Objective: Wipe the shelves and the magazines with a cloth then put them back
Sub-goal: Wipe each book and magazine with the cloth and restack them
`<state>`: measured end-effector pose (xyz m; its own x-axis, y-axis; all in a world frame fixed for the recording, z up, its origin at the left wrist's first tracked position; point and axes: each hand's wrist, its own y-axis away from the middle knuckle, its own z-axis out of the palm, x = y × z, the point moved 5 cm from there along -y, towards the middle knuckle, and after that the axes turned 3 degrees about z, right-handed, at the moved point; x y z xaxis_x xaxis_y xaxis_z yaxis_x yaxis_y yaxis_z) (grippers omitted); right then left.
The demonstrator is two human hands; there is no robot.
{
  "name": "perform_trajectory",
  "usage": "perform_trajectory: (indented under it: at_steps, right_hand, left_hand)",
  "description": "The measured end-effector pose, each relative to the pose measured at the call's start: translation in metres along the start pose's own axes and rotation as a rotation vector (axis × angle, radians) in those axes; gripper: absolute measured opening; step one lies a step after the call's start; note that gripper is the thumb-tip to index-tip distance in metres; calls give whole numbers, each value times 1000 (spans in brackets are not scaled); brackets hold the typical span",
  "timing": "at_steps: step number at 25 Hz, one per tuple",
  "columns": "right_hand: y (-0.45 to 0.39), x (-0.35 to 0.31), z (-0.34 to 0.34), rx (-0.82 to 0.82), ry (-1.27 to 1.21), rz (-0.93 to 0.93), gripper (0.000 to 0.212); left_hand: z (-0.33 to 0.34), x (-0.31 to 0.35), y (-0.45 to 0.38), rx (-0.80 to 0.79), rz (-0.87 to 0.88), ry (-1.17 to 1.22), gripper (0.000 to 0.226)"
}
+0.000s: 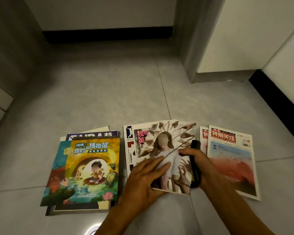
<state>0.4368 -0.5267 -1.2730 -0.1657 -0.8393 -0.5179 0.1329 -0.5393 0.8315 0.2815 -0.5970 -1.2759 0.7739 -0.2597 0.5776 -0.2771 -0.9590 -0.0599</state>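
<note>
Three piles of magazines lie on the tiled floor. The middle pile's top magazine (170, 150) shows a figure in white ringed by pointing hands, and it sits skewed on the pile. My left hand (146, 177) presses flat on its lower left part, fingers straight. My right hand (202, 167) is at its right edge, thumb on the cover, gripping a dark folded cloth (195, 165) against that edge. The left pile is topped by a colourful cartoon magazine (85, 170). The right pile is topped by a red-titled magazine (232, 160).
A white cabinet (244, 39) on a grey base stands at the back right, with black skirting along the walls. A grey panel (8, 53) runs down the left side. Bare floor tiles (100, 95) stretch beyond the piles.
</note>
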Motion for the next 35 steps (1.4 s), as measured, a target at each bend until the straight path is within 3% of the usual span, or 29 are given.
perform_trajectory:
  at_steps: [3,6,7,9,11,13,15,17,18,21,23,26,28,30,31,32,34,35]
  right_hand:
    - [10,-9,-11,-65,-100,-69,23]
    - [19,-24,-4,-147,-130,-112,24]
    - [20,-30,-2,-155,-104,-107,21]
    - [21,-38,-3,-167,-30,-90,20]
    - [23,-44,-13,-122,56,-63,22]
    - [17,-48,-23,-75,134,-36,11]
    - [8,-44,-23,-59,310,8,26]
    - [-5,-39,-22,10,566,-33,31]
    - [-15,-42,-19,82,655,-148,34]
    - [-25,-53,-13,469,800,-643,56]
    - [-34,-30,-3,509,912,-759,60]
    - [-65,58,16,452,1492,-793,66]
    - [-66,89,19,320,1679,-907,66]
    - [-68,88,8,174,1828,-1151,60]
    - [-75,77,-2,221,1863,-1185,58]
    - [-83,58,-8,299,1821,-1092,55]
    - [-94,40,-5,506,1618,-894,54]
    - [-96,47,9,513,1576,-890,59]
  left_hand:
    - [12,-11,11,-207,-360,743,94]
    - [24,-2,19,-113,-518,1338,74]
    - [32,-2,19,-96,-549,1509,84]
    - [38,-1,15,-69,-544,1798,103]
    - [32,-11,9,-11,-527,1998,96]
    - [21,-24,7,55,-528,2100,82]
    - [22,-34,5,61,-635,1919,56]
    - [37,-48,6,103,-837,1377,27]
    - [43,-54,6,163,-910,1142,19]
    - [52,-62,2,247,-891,876,21]
    - [57,-69,1,227,-875,736,19]
    - [53,-73,0,178,-856,423,15]
    - [50,-83,1,149,-851,452,15]
    - [45,-91,1,112,-867,609,12]
    - [44,-91,0,89,-870,685,10]
    - [42,-90,-1,76,-868,709,9]
    - [38,-88,-4,79,-850,623,6]
    - [38,-88,-6,84,-841,579,5]
